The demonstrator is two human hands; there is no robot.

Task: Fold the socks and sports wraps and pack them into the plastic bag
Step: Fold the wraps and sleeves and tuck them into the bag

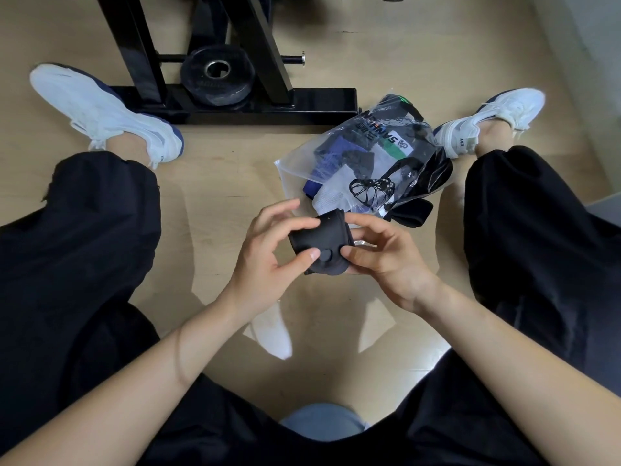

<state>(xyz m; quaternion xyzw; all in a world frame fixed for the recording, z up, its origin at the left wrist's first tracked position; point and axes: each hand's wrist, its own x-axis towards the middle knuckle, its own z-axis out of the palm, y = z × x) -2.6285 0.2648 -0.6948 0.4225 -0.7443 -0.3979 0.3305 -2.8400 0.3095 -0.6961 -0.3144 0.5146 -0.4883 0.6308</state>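
– Black fabric between the hands, what is it?

– It is a rolled sports wrap (319, 240), held above the floor (208, 196), between the knees of the person. The left hand (268, 250) pinches it: the thumb presses on the near side and the index finger lies along the top, while the other fingers are spread loosely above. The right hand (386, 260) grips the other end, with the thumb in front and the fingers behind. A small metal ring (361, 243) shows just beside the right fingers.

– And where is the plastic bag (363, 156)?

– It lies on the floor just beyond the hands, a little to the right, with its open mouth toward the person. Inside I see blue, white and black pieces of cloth and a card with printed letters. One black cloth (410, 213) sticks out at the right edge of the bag; whether it is inside or under it, I cannot tell.

– Something else near?

– One white sock (274, 334) lies flat on the floor under the left forearm. The legs in black trousers (84, 247) are spread to both sides, with white shoes (104, 112) at the ends. Farther away stands a black frame (319, 102) with a weight plate (216, 75) leaning on it.
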